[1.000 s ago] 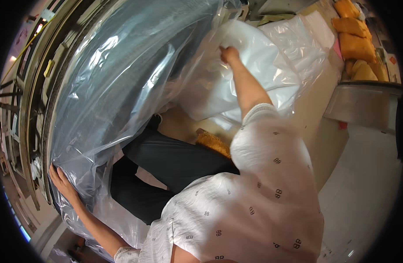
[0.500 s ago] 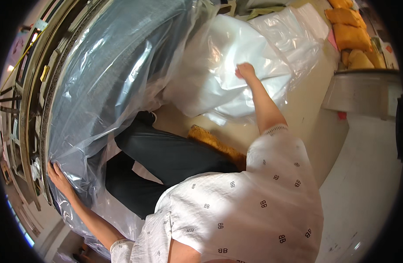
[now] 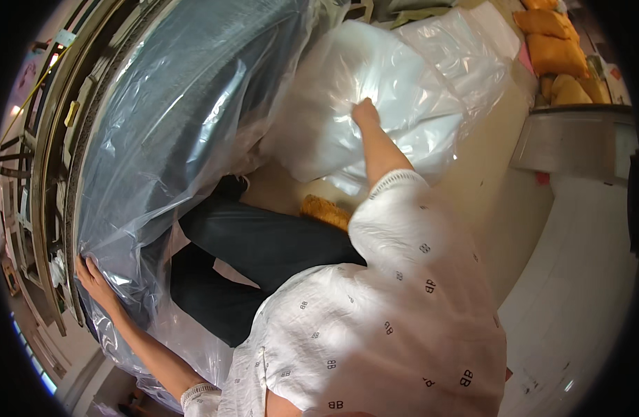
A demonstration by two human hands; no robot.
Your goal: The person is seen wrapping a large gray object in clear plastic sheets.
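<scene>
On my left, a clear plastic sheet [image 3: 152,160] lies over a dark curved surface and hangs down past my legs. My left hand [image 3: 93,278] rests at the sheet's left edge, its fingers stretched out on the film. To the right of that sheet, a heap of whitish, shiny plastic film [image 3: 403,83] spreads over a pale surface. My right hand [image 3: 365,112] is closed on this film, and creases run out from the grip. The fingertips of my right hand are partly hidden.
A metal rail frame [image 3: 45,174] runs along the left side. An orange-brown fuzzy cushion [image 3: 324,210] sits beside my thigh. At the far right, orange packages [image 3: 557,52] are stacked above a grey cabinet [image 3: 576,142]. The pale surface [image 3: 489,187] extends on my right.
My right hand has moved left across the whitish film, and the creases have shifted with it. My right shoulder and sleeve have swung left too. The left hand has stayed in place.
</scene>
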